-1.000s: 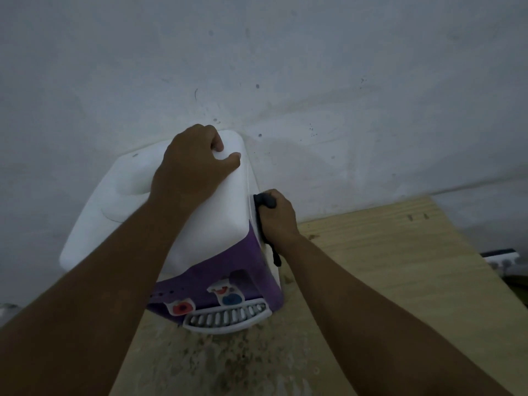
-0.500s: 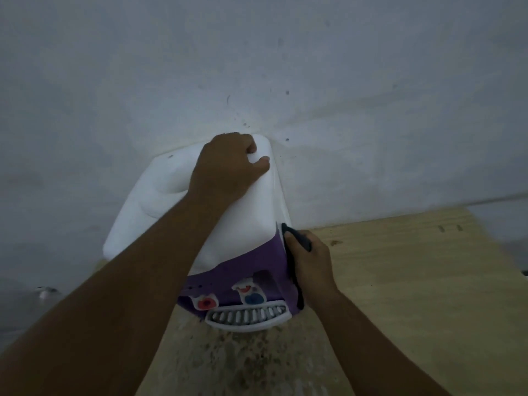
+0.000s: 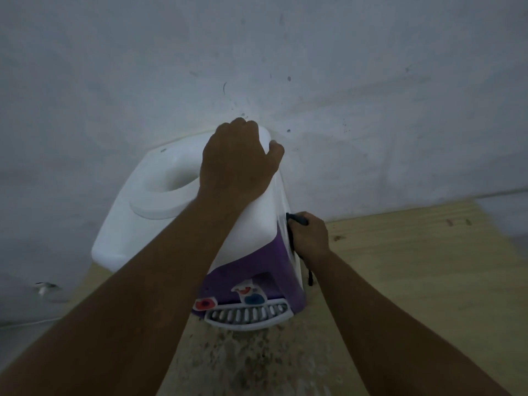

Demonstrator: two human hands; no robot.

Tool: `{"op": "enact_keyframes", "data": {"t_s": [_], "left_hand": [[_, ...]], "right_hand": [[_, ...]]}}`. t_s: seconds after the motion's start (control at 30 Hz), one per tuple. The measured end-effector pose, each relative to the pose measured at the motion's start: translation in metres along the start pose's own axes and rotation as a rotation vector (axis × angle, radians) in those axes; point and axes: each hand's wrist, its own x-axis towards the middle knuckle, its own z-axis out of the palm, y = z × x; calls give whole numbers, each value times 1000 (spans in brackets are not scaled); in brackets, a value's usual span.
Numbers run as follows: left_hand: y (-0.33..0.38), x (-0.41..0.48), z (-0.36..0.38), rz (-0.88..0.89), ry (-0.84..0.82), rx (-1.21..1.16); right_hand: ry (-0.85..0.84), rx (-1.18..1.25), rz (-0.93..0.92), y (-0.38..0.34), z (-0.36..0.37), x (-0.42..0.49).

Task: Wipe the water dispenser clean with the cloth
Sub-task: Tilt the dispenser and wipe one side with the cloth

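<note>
The water dispenser (image 3: pixel 160 201) has a white top with a round bottle well and a purple front with two taps and a white drip grille. It stands on a wooden table against the wall. My left hand (image 3: pixel 237 164) grips its back right top corner, fingers curled over the edge. My right hand (image 3: pixel 310 237) presses a dark cloth (image 3: pixel 297 220) against the dispenser's right side, fingers curled round it. Most of the cloth is hidden between hand and dispenser; a dark end hangs below my wrist.
The wooden table (image 3: pixel 400 281) extends to the right, with a stained, speckled patch in front of the dispenser. A grey-white wall (image 3: pixel 343 81) rises close behind. A small pale object (image 3: pixel 45 287) lies low at the left beyond the table edge.
My right hand with the cloth slid down the dispenser's right side and then came back up a little. My left hand kept its grip on the top corner. The camera view shifted.
</note>
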Motion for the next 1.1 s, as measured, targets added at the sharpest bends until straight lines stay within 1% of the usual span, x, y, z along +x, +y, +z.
{"op": "enact_keyframes", "data": {"t_s": [0.07, 0.2, 0.37, 0.43, 0.5, 0.57, 0.7, 0.83, 0.9, 1.0, 1.1], "left_hand": [[1, 0, 1, 4, 6, -1], [1, -1, 2, 7, -1, 11], [1, 0, 0, -8, -9, 5], [1, 0, 0, -9, -16, -1], [0, 0, 0, -7, -9, -4], [0, 0, 0, -6, -7, -1], [1, 0, 0, -16, -17, 1], [1, 0, -1, -32, -17, -2], [1, 0, -1, -32, -16, -3], [1, 0, -1, -31, -10, -13], [0, 0, -1, -29, -8, -8]], "right_hand": [[1, -57, -26, 10, -2, -8], [8, -83, -186, 13, -9, -30], [78, -114, -400, 8, -14, -49], [99, -106, -454, 10, -13, -52], [99, -84, -441, 16, -11, -53], [88, -99, -382, 19, -10, -48], [57, -228, -220, 10, -3, -14], [75, -359, -172, 1, 7, 15], [77, -347, -138, -3, 10, 29], [71, -287, -124, -5, 12, 44], [13, -330, -195, -3, 8, 47]]}}
